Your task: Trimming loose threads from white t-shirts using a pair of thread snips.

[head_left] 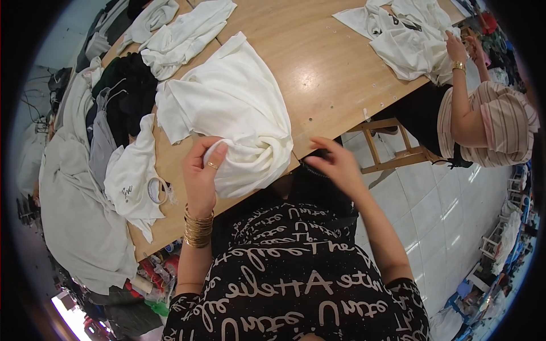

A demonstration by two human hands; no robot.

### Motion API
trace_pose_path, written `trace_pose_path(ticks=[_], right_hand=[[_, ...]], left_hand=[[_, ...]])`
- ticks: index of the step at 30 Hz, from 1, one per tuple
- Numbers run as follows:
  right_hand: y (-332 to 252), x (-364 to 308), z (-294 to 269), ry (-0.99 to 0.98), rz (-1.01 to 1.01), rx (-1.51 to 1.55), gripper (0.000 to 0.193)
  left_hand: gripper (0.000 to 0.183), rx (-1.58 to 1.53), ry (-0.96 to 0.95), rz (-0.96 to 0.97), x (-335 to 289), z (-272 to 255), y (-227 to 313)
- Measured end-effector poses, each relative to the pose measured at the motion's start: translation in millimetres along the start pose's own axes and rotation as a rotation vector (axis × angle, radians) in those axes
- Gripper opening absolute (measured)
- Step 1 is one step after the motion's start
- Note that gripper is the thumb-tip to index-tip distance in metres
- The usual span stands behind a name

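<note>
A white garment, probably a shirt, lies bunched on the wooden table in front of me and hangs a little over the near edge. My left hand pinches a fold of it between thumb and fingers, with a ring and several gold bangles on that arm. To the right of the cloth, my right hand is in the air past the table's edge, apart from the garment. Its fingers are partly spread, and nothing shows in them.
The wooden table carries more white garments at far left. A tape roll rests on a white printed cloth at left, beside heaped grey and black clothes. At right a co-worker handles white cloth near a wooden stool.
</note>
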State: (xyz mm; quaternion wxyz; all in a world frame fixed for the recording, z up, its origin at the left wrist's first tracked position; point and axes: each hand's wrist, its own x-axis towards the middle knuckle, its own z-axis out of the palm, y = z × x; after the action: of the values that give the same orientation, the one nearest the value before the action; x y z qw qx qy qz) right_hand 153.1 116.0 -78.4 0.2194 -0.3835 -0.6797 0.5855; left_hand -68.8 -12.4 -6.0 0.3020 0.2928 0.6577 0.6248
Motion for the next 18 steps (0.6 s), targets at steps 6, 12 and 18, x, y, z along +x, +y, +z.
trace_pose_path(ticks=[6,12,18], right_hand=[[-12.5,20.3,-0.6,-0.212,0.334,0.489,0.019],[24.6,-21.6,-127.9,0.281,0.049,1.142,0.018],[186.7,-218.8,-334.1,1.324,0.207,0.838,0.016]], left_hand=[[0.008,0.165,-0.147,0.068,-7.9,-6.2,1.9],[0.008,0.192,-0.362,-0.014,-6.9,-13.9,4.4],[0.008,0.240,-0.536,0.010,1.5,-7.9,12.2]])
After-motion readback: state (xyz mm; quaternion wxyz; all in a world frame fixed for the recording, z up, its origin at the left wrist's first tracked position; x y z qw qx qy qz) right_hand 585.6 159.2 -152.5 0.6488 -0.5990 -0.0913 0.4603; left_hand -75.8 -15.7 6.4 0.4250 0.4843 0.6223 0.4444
